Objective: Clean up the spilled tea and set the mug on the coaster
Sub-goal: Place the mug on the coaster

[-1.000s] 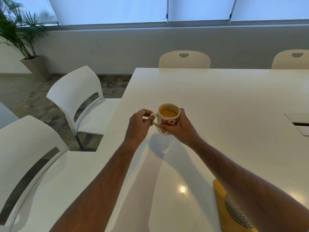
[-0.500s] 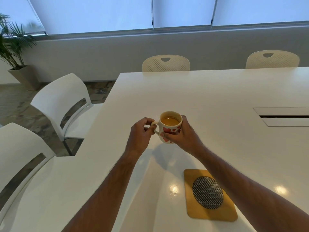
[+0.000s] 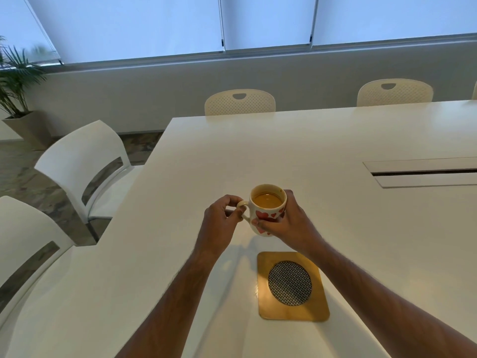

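The table (image 3: 335,140) is smooth, glossy white, catching small glints of light. The mug (image 3: 265,215) looks like glazed ceramic, and the coaster (image 3: 265,306) like matt wood around a woven mesh disc (image 3: 289,282). The chairs (image 3: 85,151) appear to be moulded plastic.

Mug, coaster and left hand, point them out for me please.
mug (image 3: 265,220), head view, on its heart-printed side.
coaster (image 3: 293,310), head view, on its wooden front border.
left hand (image 3: 219,223), head view, on its back.

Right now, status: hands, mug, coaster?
Left hand pinching handle, right hand wrapping heart-printed ceramic mug of tea. Square wooden coaster bare. No spill visible.
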Demonstrator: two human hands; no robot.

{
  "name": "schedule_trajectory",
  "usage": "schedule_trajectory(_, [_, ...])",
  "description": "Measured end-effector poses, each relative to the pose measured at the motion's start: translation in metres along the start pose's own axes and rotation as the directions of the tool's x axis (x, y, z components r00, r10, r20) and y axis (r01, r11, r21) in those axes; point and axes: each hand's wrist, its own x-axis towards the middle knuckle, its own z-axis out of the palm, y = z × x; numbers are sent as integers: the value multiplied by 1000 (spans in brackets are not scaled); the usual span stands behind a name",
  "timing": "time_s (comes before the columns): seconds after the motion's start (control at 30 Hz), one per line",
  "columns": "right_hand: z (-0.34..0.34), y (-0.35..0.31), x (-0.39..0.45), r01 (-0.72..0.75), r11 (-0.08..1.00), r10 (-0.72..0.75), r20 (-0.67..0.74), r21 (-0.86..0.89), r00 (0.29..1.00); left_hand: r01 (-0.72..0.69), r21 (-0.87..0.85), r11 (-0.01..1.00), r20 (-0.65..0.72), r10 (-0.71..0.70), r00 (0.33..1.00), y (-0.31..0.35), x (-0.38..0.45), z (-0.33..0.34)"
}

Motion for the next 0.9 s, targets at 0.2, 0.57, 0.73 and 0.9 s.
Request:
schedule_trajectory(0.2, [-13, 1, -27, -7, 1000, 7, 2, -12, 1000, -13, 2, 1000, 28, 13, 1000, 6, -20, 14])
schedule_trajectory(0.57, [-17, 5, -67, -82, 996, 83, 22, -40, 996, 14, -9, 1000, 63, -13, 998, 2, -57, 25])
schedule_trajectory(0.73, [-16, 10, -83, -119, 991, 121, 26, -62, 992, 36, -26, 999, 80, -34, 996, -1, -73, 28])
schedule_trajectory(0.9, [-15, 12, -95, -139, 987, 141, 28, -81, 990, 50, -38, 998, 98, -46, 994, 1, -86, 29])
